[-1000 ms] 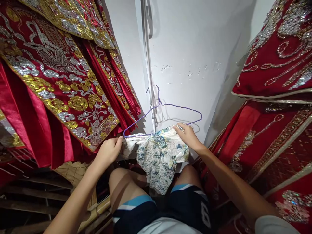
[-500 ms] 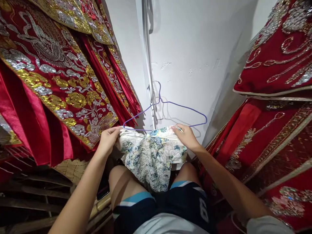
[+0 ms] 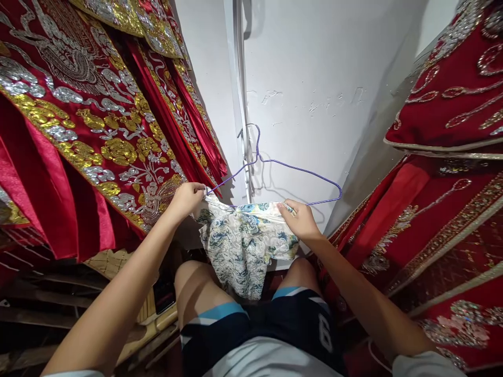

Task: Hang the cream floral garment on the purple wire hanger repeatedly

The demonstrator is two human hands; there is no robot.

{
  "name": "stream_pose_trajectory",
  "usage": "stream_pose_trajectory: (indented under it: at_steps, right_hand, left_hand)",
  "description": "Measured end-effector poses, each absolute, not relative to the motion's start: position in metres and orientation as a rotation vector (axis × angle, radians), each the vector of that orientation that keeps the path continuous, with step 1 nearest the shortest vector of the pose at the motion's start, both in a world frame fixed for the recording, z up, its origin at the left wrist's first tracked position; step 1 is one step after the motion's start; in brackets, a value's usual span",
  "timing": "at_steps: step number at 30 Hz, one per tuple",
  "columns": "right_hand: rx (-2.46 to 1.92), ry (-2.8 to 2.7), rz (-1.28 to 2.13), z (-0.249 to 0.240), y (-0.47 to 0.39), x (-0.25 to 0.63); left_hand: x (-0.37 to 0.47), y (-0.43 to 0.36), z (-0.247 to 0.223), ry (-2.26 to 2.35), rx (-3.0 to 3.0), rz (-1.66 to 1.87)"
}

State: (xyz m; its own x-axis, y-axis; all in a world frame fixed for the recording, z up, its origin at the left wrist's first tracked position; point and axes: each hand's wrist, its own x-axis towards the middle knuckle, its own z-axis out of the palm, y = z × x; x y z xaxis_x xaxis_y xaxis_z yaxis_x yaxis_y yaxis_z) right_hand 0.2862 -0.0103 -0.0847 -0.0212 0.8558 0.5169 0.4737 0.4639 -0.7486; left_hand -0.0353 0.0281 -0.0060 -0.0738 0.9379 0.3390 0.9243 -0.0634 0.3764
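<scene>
A white garment with a blue, green and yellow pattern [image 3: 243, 251] hangs between my two hands, above my knees. My left hand [image 3: 189, 199] pinches its upper left corner, at the left end of a purple wire hanger [image 3: 302, 170]. My right hand [image 3: 301, 217] grips the garment's upper edge further right, just below the hanger's bottom bar. The hanger's hook is up against a narrow metal strip on the wall. Its right end sticks out bare past my right hand, while its left end meets the cloth at my left fingers.
Red garments with gold and silver sequins [image 3: 118, 152] hang at the left. More beaded red garments [image 3: 444, 115] hang at the right. A white wall [image 3: 306, 63] stands ahead. Bamboo slats [image 3: 161, 324] and a dark phone-like object lie at the lower left.
My left hand has moved up and slightly right, lifting the garment's left corner over the hanger's left end. The hanger's right end has shifted slightly right. My right hand has hardly moved.
</scene>
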Motion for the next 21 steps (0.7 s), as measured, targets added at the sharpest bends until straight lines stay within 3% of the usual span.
stream_pose_trajectory:
  at_steps: [5, 12, 21]
  right_hand:
    - [-1.166, -1.688, 0.466, -0.086, -0.01, 0.285]
    - [-1.069, -1.726, 0.639, -0.087, -0.013, 0.282]
    - [-0.937, -1.785, 0.638, -0.075, -0.022, 0.309]
  left_hand:
    - [-0.035, 0.026, -0.013, 2.101, 2.161, 0.708]
    - [-0.006, 0.014, 0.0, 1.731, 2.409, 1.216]
    - [-0.009, 0.005, -0.002, 1.663, 2.605, 1.131]
